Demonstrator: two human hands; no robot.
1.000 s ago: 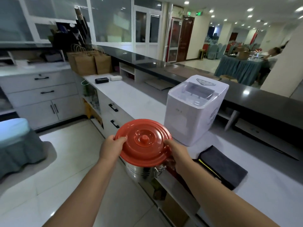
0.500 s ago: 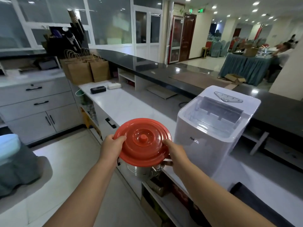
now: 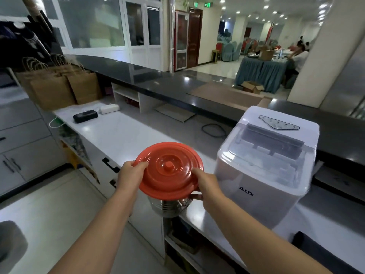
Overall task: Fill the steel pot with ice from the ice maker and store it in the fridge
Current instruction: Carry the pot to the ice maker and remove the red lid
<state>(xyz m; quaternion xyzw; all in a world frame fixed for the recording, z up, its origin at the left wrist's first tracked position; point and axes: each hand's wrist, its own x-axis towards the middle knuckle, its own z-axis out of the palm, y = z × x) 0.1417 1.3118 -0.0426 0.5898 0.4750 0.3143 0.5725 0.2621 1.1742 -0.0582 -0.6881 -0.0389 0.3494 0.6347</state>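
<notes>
Steel shows only as a band of shiny wall under the orange lid [image 3: 168,170], and that is where the grip starts: the left hand [image 3: 130,176] is wrapped on the lid's left edge, thumb on top, while the right hand [image 3: 207,184] holds the opposite side, its fingers curled under toward the handle bracket on the pot [image 3: 170,206]. Both hands are closed on this one load, carried in the air just off the front edge of the white counter [image 3: 118,135], not yet resting on it. The ice maker [image 3: 266,171] stands on that counter immediately right of the pot — nearer the right hand than the left — with its clear top shut and pale, frosty shapes inside that look like ice, though I cannot be sure how much. Left of the ice maker the counter lies bare, and that spot seems the natural place to set the pot down. Lid on, so what the pot holds cannot be told; filling looks not yet begun. Farther left of the ice maker sit a small black case [image 3: 85,116] and brown paper bags [image 3: 65,89]. No fridge is in view.
</notes>
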